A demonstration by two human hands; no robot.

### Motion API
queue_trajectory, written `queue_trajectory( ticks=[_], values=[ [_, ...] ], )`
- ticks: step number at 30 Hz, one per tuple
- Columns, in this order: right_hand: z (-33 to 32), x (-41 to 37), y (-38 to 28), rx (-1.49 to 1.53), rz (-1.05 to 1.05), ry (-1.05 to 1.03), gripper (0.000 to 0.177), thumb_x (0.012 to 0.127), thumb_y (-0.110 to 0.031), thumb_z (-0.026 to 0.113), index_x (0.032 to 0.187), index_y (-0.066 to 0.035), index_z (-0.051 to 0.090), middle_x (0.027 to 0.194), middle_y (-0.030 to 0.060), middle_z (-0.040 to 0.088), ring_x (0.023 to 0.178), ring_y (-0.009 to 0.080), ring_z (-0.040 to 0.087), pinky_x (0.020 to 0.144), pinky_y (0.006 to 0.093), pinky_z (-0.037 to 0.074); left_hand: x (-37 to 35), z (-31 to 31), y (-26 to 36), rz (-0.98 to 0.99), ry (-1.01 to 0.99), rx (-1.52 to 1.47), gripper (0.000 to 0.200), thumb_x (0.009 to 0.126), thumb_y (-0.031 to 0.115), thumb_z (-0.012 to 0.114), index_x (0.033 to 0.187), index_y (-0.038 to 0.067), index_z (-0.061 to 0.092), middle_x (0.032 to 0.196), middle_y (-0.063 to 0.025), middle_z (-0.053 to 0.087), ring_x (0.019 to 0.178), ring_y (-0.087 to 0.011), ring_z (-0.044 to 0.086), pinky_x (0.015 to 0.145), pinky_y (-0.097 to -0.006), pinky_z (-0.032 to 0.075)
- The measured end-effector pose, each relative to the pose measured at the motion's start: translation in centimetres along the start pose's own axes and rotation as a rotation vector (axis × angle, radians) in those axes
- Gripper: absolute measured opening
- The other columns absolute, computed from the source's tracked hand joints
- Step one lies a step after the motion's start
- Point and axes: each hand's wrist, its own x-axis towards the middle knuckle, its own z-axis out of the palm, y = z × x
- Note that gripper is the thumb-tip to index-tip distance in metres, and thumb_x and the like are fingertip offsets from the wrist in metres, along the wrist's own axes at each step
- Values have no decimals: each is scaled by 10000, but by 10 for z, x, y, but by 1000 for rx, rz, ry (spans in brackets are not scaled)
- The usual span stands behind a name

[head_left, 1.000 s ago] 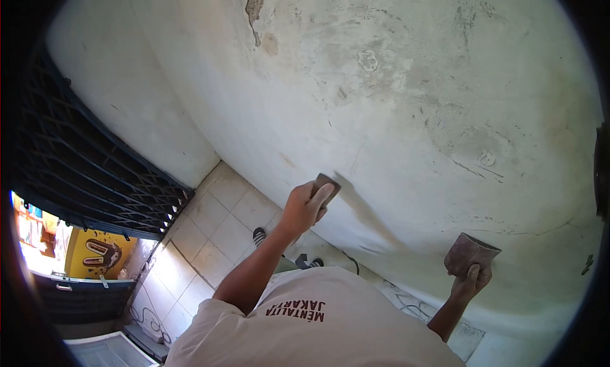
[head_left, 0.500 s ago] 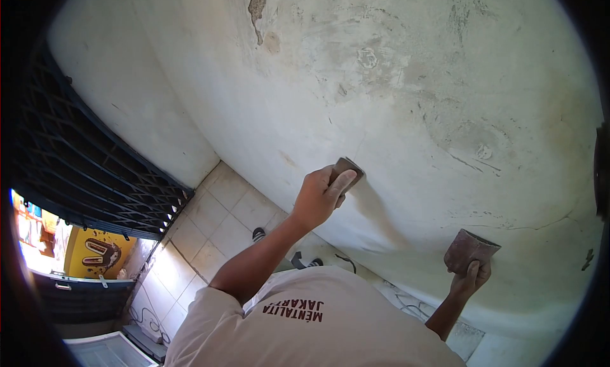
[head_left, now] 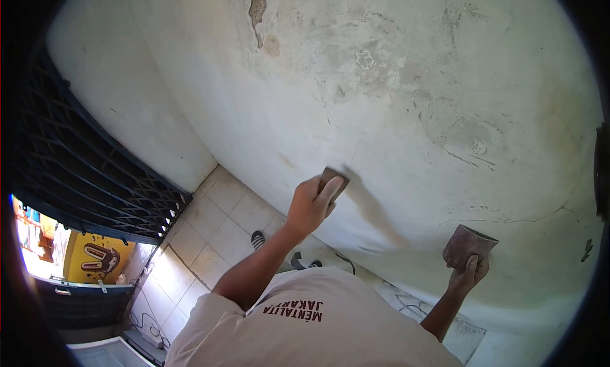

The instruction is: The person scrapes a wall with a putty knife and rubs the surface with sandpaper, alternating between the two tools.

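Note:
My left hand point(head_left: 312, 202) grips a small dark-brown piece of folded sandpaper point(head_left: 334, 181), thumb on top and fingers wrapped beneath. It is close to the whitish wall point(head_left: 406, 189), and its long shadow falls to the right. Lower at the right, my right hand point(head_left: 469, 273) pinches a larger reddish-brown sheet of sandpaper point(head_left: 467, 247) by its lower edge. That sheet bends into an open curve at the top and overlaps the wall in this view. Grey rough patches point(head_left: 406, 68) and fine cracks mark the wall above both hands.
A dark folding metal gate point(head_left: 82, 157) stands at the left, with a yellow sign point(head_left: 98, 259) beyond it. Pale floor tiles point(head_left: 213, 224) run along the wall's foot. A striped sandal point(head_left: 257, 240) and thin cables point(head_left: 149, 316) show on the floor. Plaster is chipped point(head_left: 257, 11) up high.
My left hand has shifted left and slightly down with its sandpaper. My right hand has moved slightly up and left, still holding the sheet.

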Motion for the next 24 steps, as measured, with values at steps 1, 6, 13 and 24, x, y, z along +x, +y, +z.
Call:
queue_trajectory(
  ticks=[1, 6, 13, 24],
  values=[
    [3, 0, 3, -13, -50, 49, 386, 876, -355, 683, 947, 8, 578, 850, 17, 567, 781, 95, 534, 652, 258, 458, -1, -3, -7, -43, 11, -4, 402, 947, 312, 592, 732, -25, 552, 515, -47, 485, 444, -90, 452, 427, -268, 359],
    [-1, -5, -5, 29, 91, -55, 395, 881, -357, 678, 964, 15, 575, 864, 20, 577, 786, 98, 547, 655, 263, 471, 11, 15, 29, 132, -59, 4, 444, 952, 356, 576, 723, -22, 537, 523, -49, 489, 442, -92, 461, 423, -270, 365],
    [-1, -3, 10, -5, -35, 66, 394, 880, -358, 678, 964, 12, 573, 870, 27, 577, 771, 99, 555, 610, 244, 465, -5, -13, 7, -86, -28, 17, 428, 952, 342, 582, 734, -25, 544, 524, -32, 478, 428, -92, 448, 420, -263, 361],
    [-6, -3, 4, 35, 45, -38, 371, 888, -342, 669, 956, 10, 575, 893, 21, 577, 806, 102, 553, 682, 263, 475, -4, -10, 19, -23, -24, -10, 428, 942, 330, 597, 707, -21, 526, 526, -26, 488, 440, -79, 462, 421, -254, 363]
  ],
)
